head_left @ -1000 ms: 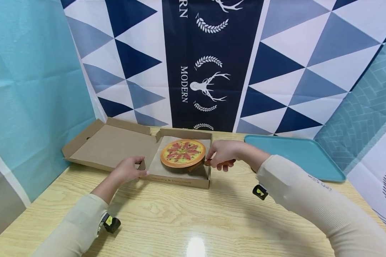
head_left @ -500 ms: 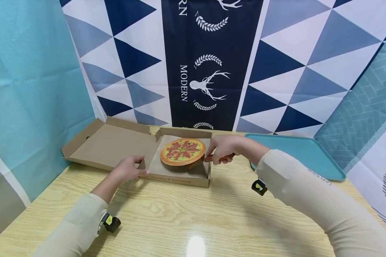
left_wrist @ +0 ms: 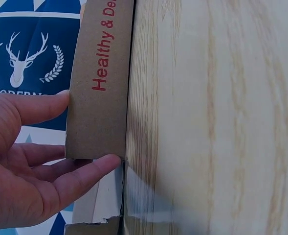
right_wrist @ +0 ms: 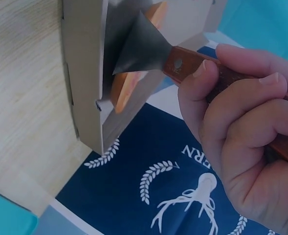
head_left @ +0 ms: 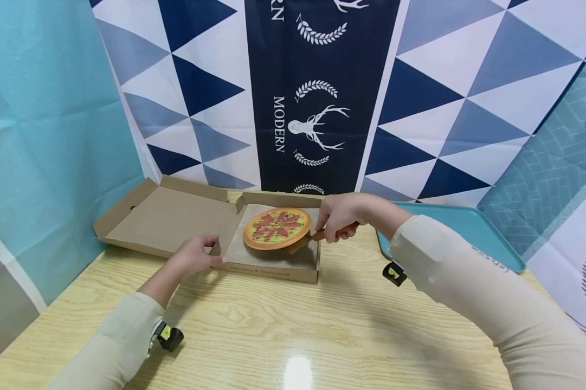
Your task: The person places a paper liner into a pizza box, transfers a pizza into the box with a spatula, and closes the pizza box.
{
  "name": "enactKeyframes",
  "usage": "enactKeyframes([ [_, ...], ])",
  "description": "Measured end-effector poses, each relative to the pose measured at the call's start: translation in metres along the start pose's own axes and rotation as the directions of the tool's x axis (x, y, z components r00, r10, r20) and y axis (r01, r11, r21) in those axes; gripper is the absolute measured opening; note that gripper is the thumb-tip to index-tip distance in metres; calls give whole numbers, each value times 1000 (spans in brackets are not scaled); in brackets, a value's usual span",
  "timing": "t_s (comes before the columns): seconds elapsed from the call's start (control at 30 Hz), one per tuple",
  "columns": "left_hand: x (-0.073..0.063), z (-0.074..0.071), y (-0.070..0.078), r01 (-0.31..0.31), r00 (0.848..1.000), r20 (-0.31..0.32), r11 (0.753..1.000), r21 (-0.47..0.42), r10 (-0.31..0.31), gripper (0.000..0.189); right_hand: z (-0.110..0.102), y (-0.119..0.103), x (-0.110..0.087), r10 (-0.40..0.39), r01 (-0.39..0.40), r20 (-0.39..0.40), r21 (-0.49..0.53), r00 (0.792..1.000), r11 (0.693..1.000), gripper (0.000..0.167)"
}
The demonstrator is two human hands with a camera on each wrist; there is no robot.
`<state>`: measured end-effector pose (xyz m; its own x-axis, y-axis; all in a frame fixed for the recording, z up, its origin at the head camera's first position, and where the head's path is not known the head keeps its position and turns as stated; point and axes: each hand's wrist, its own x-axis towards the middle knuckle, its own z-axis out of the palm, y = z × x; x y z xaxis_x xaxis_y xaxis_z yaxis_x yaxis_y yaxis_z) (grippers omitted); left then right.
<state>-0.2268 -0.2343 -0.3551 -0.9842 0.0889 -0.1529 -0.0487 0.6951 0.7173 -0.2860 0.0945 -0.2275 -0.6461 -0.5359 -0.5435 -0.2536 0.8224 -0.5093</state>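
In the head view a round pizza (head_left: pixel 276 228) with red toppings lies over the paper lining of an open cardboard pizza box (head_left: pixel 273 272). My right hand (head_left: pixel 339 215) grips the wooden handle of a spatula (right_wrist: pixel 148 46), which slants down into the box from the right. Its flared metal blade overlaps the pizza's near right edge, and part of the blade is hidden there. At the box's front left corner my left hand (head_left: pixel 193 255) holds the cardboard, the thumb at the upper edge and the fingers around the wall's end (left_wrist: pixel 97 125).
The box's lid (head_left: pixel 175 216) lies folded open to the left. A teal tray (head_left: pixel 454 230) stands at the right, partly behind my right forearm. A patterned cloth backdrop (head_left: pixel 312 108) rises behind the wooden table (head_left: pixel 253 330).
My right hand has risen slightly, with the spatula's handle lifting and the blade slanting more steeply toward the pizza. The left hand stays at the box corner.
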Motion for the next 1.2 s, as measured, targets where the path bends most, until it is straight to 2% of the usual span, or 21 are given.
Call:
enactKeyframes([
  [0.5, 1, 1, 2, 0, 1000, -3, 1000, -1, 0, 69, -18, -14, -24, 63, -53, 80, -114, 995, 992, 35],
  [0.67, 0, 1, 2, -4, 1000, 1, 1000, -3, 4, 68, -25, -20, -31, 105, -91, 81, -165, 991, 982, 38],
  [0.93, 0, 0, 1, -6, 1000, 3, 1000, 4, 6, 69, -33, -33, -40, 131, -103, 82, -279, 988, 955, 39],
  [1.2, 1, 0, -1, -2, 1000, 7, 1000, -20, 2, 69, -37, -40, -46, 180, -138, 107, -318, 978, 938, 38],
])
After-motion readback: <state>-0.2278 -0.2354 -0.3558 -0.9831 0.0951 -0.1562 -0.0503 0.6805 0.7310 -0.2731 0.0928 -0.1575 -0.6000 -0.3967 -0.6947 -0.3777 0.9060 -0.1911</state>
